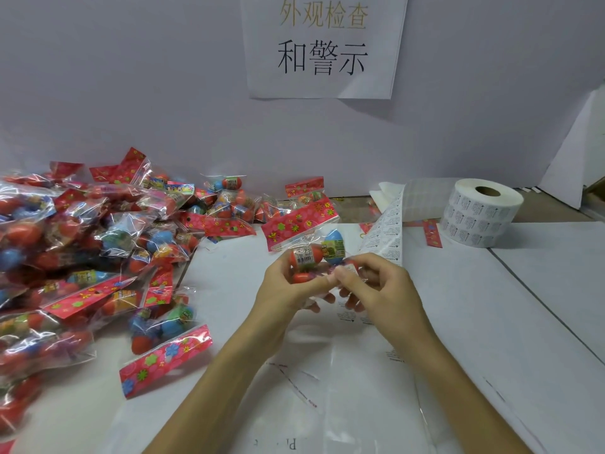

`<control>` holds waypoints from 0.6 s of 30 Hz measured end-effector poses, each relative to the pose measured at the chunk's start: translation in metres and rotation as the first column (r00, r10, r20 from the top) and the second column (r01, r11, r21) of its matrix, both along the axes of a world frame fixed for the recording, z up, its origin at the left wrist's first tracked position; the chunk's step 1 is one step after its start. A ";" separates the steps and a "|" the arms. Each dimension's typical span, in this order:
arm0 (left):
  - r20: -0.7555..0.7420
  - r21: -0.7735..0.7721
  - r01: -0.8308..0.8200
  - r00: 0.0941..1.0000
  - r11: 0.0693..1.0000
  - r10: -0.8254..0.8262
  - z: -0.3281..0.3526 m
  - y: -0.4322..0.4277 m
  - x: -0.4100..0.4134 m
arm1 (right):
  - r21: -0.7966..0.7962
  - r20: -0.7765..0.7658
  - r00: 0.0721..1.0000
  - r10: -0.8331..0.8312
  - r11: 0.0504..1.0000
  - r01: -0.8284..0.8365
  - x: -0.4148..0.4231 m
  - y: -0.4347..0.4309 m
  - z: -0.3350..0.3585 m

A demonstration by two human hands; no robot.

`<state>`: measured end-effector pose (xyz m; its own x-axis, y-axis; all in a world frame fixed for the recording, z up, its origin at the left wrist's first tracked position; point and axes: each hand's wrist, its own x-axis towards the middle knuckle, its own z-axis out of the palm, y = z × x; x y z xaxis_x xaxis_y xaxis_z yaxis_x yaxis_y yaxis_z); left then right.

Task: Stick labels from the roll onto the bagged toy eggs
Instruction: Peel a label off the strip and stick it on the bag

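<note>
Left hand [288, 286]: fingers curled round the held bag [302, 226] from below and the left, thumb on its front. Clamped on it.
Right hand [376, 283]: fingers bent, thumb tip pressed to the lower part of the held bag right beside my left thumb, pinching it. I cannot tell whether a label sits under the thumb.
Held bag: lifted above the middle of the desk [523, 322], red flowered header card at the top and tilted. A red egg [306, 257] and a blue egg [334, 245] show through the clear film, side by side just above my thumbs.
Label roll [481, 214]: lies flat near the desk's far right edge, core hole facing up, well apart from both hands.
Label strip [383, 234]: runs from the roll's left side, dips down and passes behind my right hand. Printed labels face me.
Pile of bagged eggs [82, 257]: heaped along the left edge, from the far left corner toward the near one, many red headers mixed in.
Loose bag [163, 348]: lies flat at the pile's right fringe, header toward the near edge.
Clear film [327, 388]: flat on the desk under my forearms, near edge.
Sign [324, 44]: white sheet with Chinese characters, on the wall beyond the far edge.
</note>
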<state>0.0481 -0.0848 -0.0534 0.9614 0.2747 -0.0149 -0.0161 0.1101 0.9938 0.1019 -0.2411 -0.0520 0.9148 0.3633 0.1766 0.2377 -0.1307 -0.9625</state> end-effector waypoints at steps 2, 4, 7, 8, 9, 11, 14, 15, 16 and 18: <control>-0.007 -0.010 0.006 1.000 1.000 -0.006 0.001 0.001 0.000 | 0.038 -0.043 0.999 0.024 0.999 -0.022 0.003 -0.002 0.001; -0.007 -0.020 0.015 1.000 1.000 -0.015 0.000 0.002 0.000 | 0.056 -0.070 0.996 0.054 0.997 -0.050 0.005 -0.004 0.003; -0.004 -0.044 0.029 1.000 0.999 -0.029 0.002 0.002 0.000 | 0.054 -0.096 0.992 0.082 0.996 -0.077 0.007 -0.005 0.004; -0.005 -0.052 0.030 1.000 0.998 -0.030 0.003 0.002 0.000 | 0.054 -0.104 0.991 0.085 0.995 -0.080 0.007 -0.005 0.004; -0.007 -0.057 0.027 1.000 0.998 -0.028 0.003 0.002 0.000 | 0.055 -0.111 0.990 0.089 0.995 -0.083 0.007 -0.004 0.005; -0.010 -0.059 0.017 1.000 0.998 -0.018 0.003 0.001 0.000 | 0.060 -0.119 0.988 0.100 0.994 -0.093 0.006 -0.003 0.004; -0.003 -0.060 0.005 1.000 0.998 -0.005 0.002 0.000 0.001 | 0.063 -0.080 0.993 0.083 0.995 -0.078 0.004 -0.002 0.004; -0.001 -0.055 -0.003 1.000 0.998 0.003 0.001 -0.001 0.001 | 0.059 -0.061 0.996 0.071 0.996 -0.068 0.003 -0.001 0.003; 0.003 -0.047 -0.012 1.000 0.999 0.013 0.000 -0.001 0.001 | 0.056 -0.047 0.997 0.063 0.997 -0.061 0.003 -0.001 0.003; 0.015 -0.030 -0.035 0.999 0.999 0.035 -0.002 -0.002 0.002 | 0.049 -0.038 0.997 0.066 0.997 -0.064 0.004 -0.001 0.002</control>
